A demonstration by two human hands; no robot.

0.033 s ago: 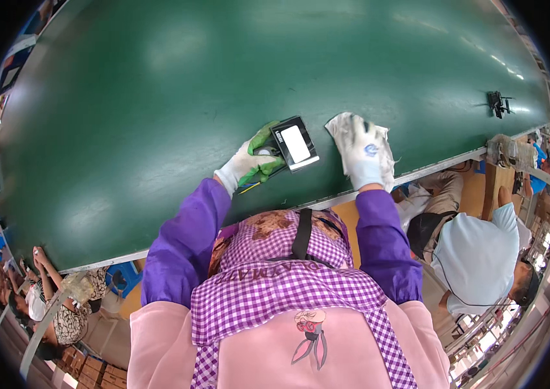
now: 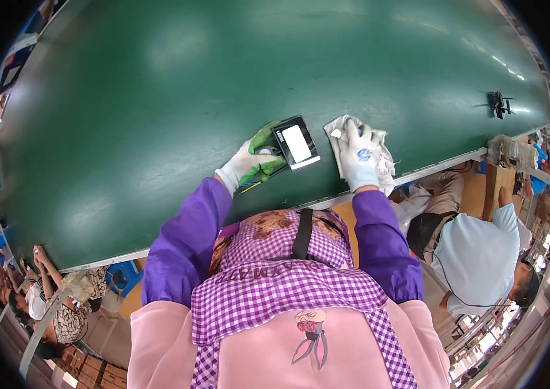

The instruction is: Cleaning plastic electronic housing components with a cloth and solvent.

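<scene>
My left hand point(image 2: 252, 159), in a white glove with green-coated palm and fingers, grips a flat black rectangular device point(image 2: 289, 131) by its left side. A white label point(image 2: 297, 144) covers much of its top face. Coloured wires point(image 2: 249, 187) show below the hand, by the wrist. To the right, my right hand point(image 2: 360, 155), also in a whitish glove, rests on a crumpled white cloth point(image 2: 384, 170) on the green table, its fingers bent onto the fabric. By its fingertips lies a small white patch point(image 2: 336, 133) that I cannot make out.
The green tabletop point(image 2: 178, 78) stretches away ahead, with a metal edge point(image 2: 417, 174) in front of me. A small black stand-like object point(image 2: 499, 104) sits at the far right. One person point(image 2: 479, 259) is seated at the right; others point(image 2: 61, 311) are at the left.
My right hand has shifted slightly left and toward me on the cloth, and the small white patch now shows by its fingertips. The left hand and the black device have barely moved.
</scene>
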